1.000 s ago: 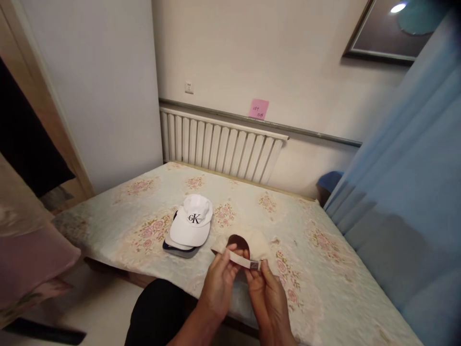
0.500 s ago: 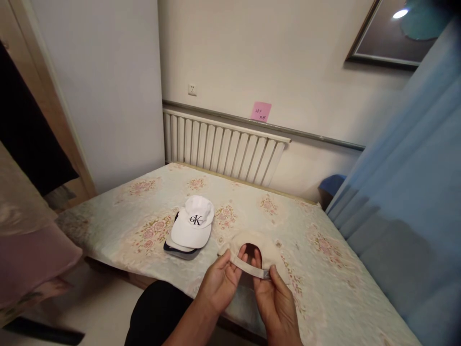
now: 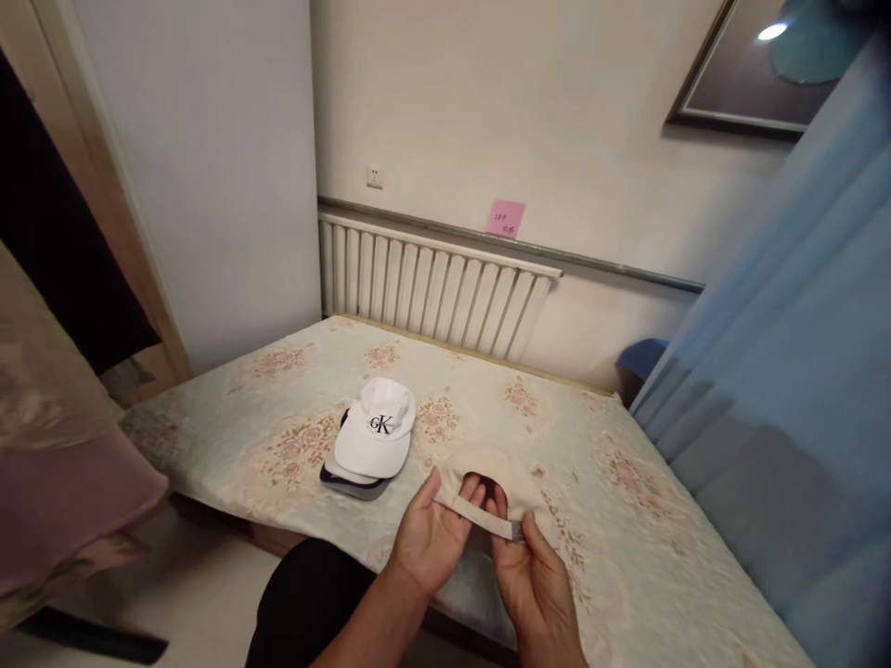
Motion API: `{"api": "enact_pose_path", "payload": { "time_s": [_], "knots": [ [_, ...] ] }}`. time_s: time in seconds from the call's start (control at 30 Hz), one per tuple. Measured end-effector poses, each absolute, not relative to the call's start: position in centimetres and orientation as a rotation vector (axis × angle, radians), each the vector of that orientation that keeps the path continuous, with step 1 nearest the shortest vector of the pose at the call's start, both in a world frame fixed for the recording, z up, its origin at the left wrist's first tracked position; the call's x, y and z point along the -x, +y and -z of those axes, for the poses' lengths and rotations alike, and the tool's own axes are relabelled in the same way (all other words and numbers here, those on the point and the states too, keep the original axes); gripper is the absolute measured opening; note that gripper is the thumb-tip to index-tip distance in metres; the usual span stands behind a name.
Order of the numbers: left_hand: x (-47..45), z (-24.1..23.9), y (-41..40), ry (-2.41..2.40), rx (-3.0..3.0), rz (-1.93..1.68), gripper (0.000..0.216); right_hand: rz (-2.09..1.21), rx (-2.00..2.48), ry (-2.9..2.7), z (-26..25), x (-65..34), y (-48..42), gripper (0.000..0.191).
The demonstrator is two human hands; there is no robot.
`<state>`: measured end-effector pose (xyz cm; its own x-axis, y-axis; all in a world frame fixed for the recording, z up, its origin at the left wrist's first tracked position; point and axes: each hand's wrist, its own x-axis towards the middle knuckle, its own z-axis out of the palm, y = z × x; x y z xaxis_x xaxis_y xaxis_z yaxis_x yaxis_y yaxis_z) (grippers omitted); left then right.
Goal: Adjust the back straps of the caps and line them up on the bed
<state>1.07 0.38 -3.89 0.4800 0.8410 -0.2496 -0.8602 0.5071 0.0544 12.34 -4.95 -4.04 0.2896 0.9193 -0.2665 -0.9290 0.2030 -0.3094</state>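
We have drawn our hands slightly farther apart than a second ago — the cream cap [image 3: 521,484] now shows more of its strap [image 3: 482,518] and back opening. Our left grip [image 3: 432,543] holds it loosely, fingers inside the opening; our right grip [image 3: 535,580] pinches the strap's other end, thumb uppermost — over the bed [image 3: 619,566], near the white cap [image 3: 372,452].
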Motion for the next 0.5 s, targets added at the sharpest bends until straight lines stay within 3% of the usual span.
{"api": "enact_pose_path", "payload": {
  "time_s": [0.13,0.5],
  "knots": [
    [-1.6,2.6,0.6,0.278,0.09,-1.037,0.014,-1.256,0.441,-0.034,3.7,-12.8,-4.9,0.044],
    [-1.8,2.8,0.8,0.144,0.023,-1.093,0.033,-1.165,0.486,-0.113,4.5,-15.4,-5.0,0.045]
  ]
}}
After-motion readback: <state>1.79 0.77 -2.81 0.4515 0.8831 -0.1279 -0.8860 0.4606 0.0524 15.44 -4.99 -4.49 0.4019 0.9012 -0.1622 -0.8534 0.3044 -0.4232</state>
